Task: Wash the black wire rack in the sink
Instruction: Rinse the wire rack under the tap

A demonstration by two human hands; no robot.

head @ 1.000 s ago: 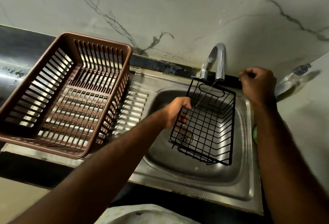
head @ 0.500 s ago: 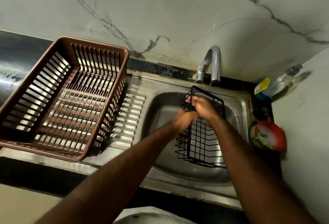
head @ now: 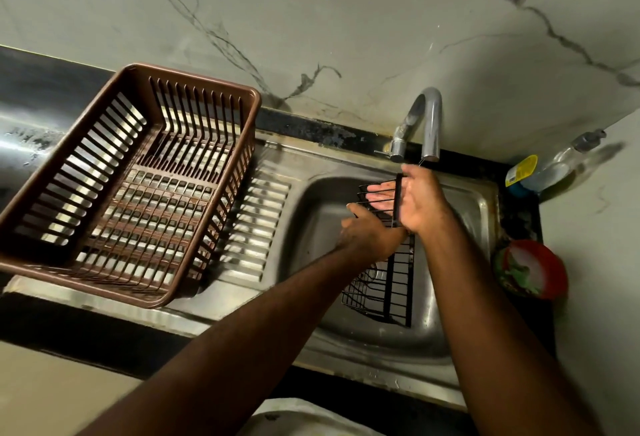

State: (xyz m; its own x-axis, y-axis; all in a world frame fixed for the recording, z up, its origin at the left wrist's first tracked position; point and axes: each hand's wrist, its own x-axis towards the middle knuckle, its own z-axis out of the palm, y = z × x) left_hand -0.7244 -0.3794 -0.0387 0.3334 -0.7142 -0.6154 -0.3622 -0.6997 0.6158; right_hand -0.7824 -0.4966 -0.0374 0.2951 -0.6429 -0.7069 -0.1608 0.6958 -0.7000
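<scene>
Black wire rack (head: 384, 283) is held on edge over the steel sink (head: 311, 214), right below the faucet (head: 427, 124). It's gripped at its upper end by both hands: the left hand (head: 369, 233) is closed on the near-left wires, and the right hand (head: 419, 202) is wrapped over the top bar, fingers (head: 379, 195) pushed through inside the mesh. Off to the left of that grip a brown plastic basket (head: 138, 179) is parked on the drainboard. To the right, a red tub (head: 531, 267) and a bottle (head: 554, 172) are tucked in the corner.
</scene>
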